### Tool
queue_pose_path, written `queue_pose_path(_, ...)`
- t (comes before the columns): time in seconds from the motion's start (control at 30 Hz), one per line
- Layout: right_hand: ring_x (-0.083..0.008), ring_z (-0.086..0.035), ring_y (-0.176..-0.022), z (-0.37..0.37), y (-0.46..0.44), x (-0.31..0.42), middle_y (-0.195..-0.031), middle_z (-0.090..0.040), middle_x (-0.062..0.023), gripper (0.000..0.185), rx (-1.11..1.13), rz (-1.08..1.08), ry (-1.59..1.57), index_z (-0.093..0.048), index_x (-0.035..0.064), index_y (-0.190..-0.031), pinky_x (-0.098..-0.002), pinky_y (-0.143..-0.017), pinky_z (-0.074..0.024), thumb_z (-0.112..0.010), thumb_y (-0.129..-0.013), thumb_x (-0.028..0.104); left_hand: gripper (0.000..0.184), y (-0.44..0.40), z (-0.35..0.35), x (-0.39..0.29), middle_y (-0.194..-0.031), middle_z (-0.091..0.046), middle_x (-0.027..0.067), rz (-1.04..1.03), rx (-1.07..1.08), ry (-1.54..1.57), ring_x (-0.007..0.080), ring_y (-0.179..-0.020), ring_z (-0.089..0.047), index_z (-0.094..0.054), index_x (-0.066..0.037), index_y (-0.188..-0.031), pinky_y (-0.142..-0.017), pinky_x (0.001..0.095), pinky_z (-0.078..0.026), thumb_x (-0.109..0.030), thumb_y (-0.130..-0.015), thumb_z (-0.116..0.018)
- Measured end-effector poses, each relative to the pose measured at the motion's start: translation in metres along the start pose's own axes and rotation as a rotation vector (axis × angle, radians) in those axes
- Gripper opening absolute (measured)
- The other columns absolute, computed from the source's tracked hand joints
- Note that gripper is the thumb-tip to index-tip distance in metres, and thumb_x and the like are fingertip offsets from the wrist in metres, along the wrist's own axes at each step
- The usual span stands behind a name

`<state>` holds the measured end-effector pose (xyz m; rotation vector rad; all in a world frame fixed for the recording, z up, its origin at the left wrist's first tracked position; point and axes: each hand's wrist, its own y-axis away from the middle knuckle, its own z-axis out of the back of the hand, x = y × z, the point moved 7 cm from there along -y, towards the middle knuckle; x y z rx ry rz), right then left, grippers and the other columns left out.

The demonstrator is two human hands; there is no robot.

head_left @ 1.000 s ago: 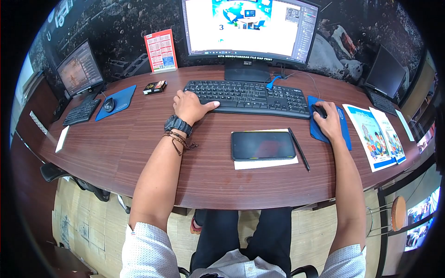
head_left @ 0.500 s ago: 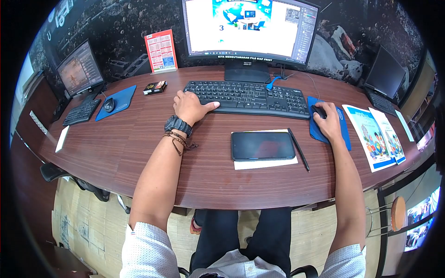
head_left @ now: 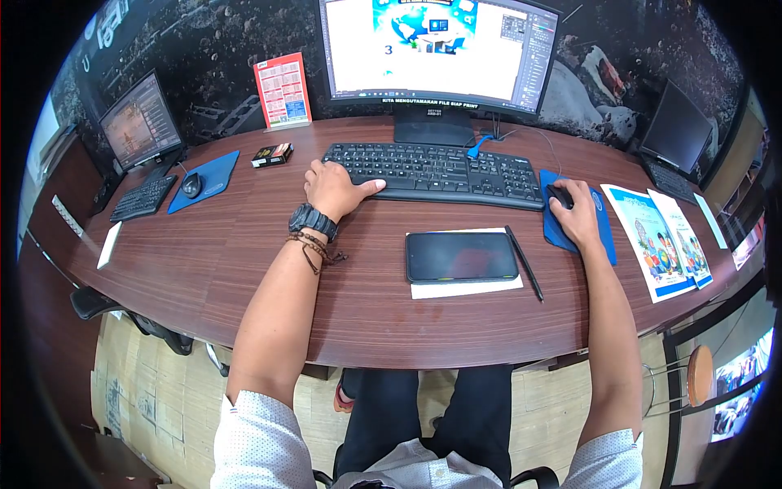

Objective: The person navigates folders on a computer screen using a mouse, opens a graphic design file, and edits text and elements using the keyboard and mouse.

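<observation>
My left hand rests on the left end of a black keyboard, its fingers spread over the keys and the thumb along the front edge. A black watch and beaded bracelets circle that wrist. Under the curled fingers of my right hand is a black mouse, on a blue mouse pad. Behind the keyboard stands a large monitor showing a blue picture on a white page. Between my forearms a dark smartphone lies on white paper, with a black stylus or pen beside it.
Printed leaflets lie right of the mouse pad. A red-and-white calendar and a small box stand at the back left. Further monitors with keyboards occupy both ends of the desk. The desk's front edge is close to my legs.
The blue picture on the monitor looks slightly altered in its lower part. Both hands stay in the same places on the keyboard and mouse.
</observation>
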<state>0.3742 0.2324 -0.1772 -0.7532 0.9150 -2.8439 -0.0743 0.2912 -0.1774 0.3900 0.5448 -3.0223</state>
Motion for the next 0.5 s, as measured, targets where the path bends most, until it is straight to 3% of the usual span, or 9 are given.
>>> queue_pose_path(0.5, -0.0354, -0.059, -0.113, -0.0017, -0.0002, -0.0051, -0.116, -0.059, -0.0171, 0.034, -0.015, 0.002, 0.001, -0.068, 0.0074, -0.112, -0.0423, -0.099, -0.0475, -0.067, -0.08, 0.017, 0.096, 0.0001, 0.0005, -0.0005, -0.121, -0.055, 0.0353, 0.028, 0.047, 0.005, 0.0477, -0.115, -0.055, -0.066, 0.017, -0.105, -0.093, 0.0489, -0.052, -0.072, -0.071, -0.076)
